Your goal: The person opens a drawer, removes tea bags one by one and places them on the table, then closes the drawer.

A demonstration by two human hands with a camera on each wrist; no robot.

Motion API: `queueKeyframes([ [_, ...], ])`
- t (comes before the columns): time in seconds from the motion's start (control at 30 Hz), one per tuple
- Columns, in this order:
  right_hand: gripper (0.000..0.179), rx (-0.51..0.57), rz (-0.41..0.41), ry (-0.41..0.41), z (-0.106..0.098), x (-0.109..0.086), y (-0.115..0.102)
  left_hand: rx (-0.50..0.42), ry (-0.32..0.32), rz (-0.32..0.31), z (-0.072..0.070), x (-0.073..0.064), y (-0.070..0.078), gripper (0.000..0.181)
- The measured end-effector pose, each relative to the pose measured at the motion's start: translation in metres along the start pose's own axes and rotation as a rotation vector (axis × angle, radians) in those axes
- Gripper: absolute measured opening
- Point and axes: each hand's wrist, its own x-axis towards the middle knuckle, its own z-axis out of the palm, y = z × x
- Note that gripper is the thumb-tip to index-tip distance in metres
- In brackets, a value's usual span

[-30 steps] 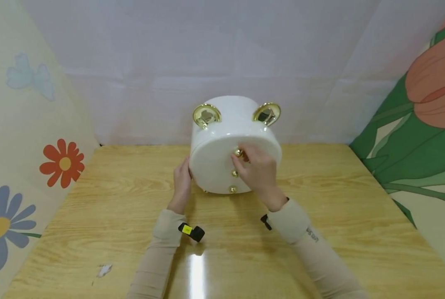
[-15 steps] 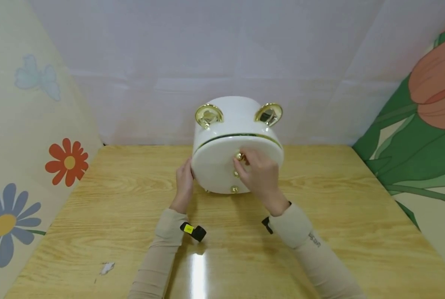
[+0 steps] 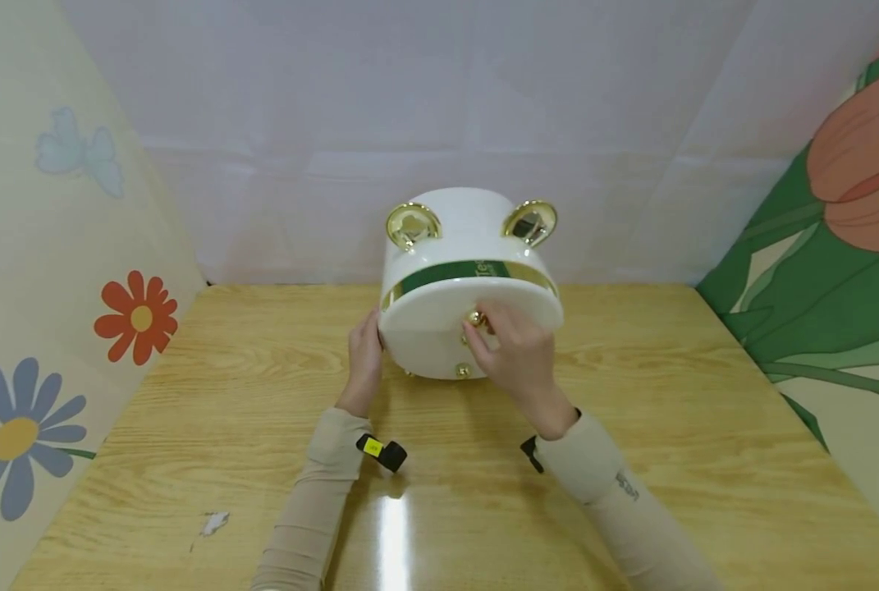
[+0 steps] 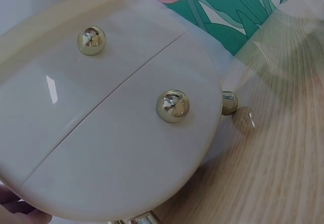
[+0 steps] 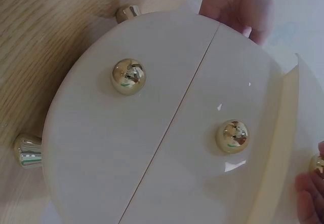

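Note:
A white rounded cabinet [image 3: 463,213] with gold ears [image 3: 413,223] and small gold feet [image 5: 28,151] stands on the table. Its top front panel [image 3: 424,316] tips outward, leaving a wide gap with a green packet [image 3: 446,272] inside. My right hand [image 3: 516,345] pinches the top gold knob [image 3: 474,318] between thumb and fingers. Against the cabinet's left side rests my left hand [image 3: 363,357], its fingers along the wall, also seen as a hand [image 5: 238,6] in the right wrist view. Below the panel are a middle knob [image 4: 92,40] and a lower knob [image 4: 172,106], both untouched.
The wood-grain table [image 3: 262,345] has a torn white patch [image 3: 215,523] at front left. A pale cloth wall [image 3: 299,123] rises close behind the cabinet. Flower-painted panels flank the table, with a red flower [image 3: 139,318] on the left one.
My right hand has drawn the top knob toward me and slightly down. The front panel was flush a second ago; its upper edge has tipped out, exposing the green packet. My left hand stays put.

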Motion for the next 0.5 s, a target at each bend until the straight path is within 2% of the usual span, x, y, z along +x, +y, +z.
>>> queueKeyframes([
  [0.5, 0.019, -0.008, 0.009, 0.024, -0.0101, -0.0083, -0.0082, 0.0, 0.019, -0.029, 0.0001, -0.0002, 0.0005, 0.036],
])
